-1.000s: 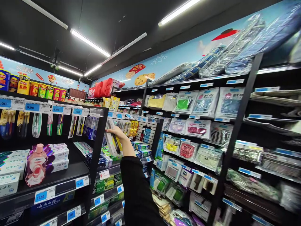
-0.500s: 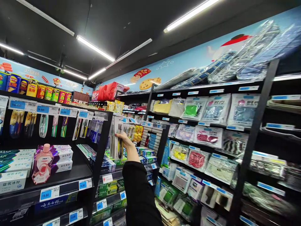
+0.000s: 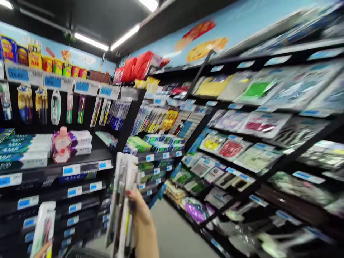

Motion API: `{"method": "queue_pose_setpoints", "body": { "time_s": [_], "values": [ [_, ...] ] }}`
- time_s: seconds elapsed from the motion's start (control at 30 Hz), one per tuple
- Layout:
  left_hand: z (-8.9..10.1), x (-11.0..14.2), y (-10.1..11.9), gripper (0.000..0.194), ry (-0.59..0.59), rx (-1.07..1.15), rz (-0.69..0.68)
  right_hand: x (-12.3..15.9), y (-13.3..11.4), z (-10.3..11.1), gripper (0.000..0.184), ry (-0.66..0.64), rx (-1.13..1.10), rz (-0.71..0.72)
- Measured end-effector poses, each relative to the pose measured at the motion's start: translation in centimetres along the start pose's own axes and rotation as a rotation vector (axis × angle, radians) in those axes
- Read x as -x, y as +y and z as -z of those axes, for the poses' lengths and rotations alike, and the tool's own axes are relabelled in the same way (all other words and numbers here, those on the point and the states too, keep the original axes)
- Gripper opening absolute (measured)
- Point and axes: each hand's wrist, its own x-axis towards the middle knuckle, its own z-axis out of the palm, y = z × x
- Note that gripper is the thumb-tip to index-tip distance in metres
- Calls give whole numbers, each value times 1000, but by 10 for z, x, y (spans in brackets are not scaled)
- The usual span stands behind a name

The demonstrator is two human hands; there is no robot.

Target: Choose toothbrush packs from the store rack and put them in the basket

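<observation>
My right hand (image 3: 141,211) is wrapped round several packaged toothbrushes (image 3: 120,193), held upright in front of the shelves; dark and yellow handles show through the clear packs. At the bottom left, only the fingers of my left hand (image 3: 45,248) are in view, closed on another toothbrush pack (image 3: 46,219) with a pinkish and green brush inside. The rest of that hand lies below the frame. Behind my right hand, more toothbrush packs (image 3: 152,120) hang on a rack.
To the left, a shelf holds a pink mouthwash bottle (image 3: 61,145) and stacked toothpaste boxes (image 3: 29,152). Snack canisters (image 3: 36,59) stand above. On the right, a tall rack carries bagged goods (image 3: 258,123). Grey floor (image 3: 174,229) shows between the shelf units.
My right hand has come down and nearer with the toothbrush packs, away from the hanging rack. My left hand with its pack has entered at the bottom left. The view has tilted down.
</observation>
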Motion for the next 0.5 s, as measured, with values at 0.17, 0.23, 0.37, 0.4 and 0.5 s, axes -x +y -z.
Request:
{"method": "queue_pose_setpoints", "body": {
  "time_s": [0.17, 0.23, 0.37, 0.4, 0.5],
  "values": [
    [9, 18, -11, 36, -462, 157, -100, 60, 92, -77, 43, -10, -112, -259],
    [1, 19, -11, 43, -586, 260, -36, 70, 113, -85, 45, 38, -28, -238],
    [-14, 26, -19, 36, -650, 387, 238, 87, 141, -81, 45, 176, 385, -122],
    [-15, 29, -23, 32, -658, 409, 290, 93, 146, -81, 43, 208, 493, -101],
    [-10, 37, -39, 25, -699, 469, 386, 111, 154, -85, 37, 305, 757, -13]
  ]
}}
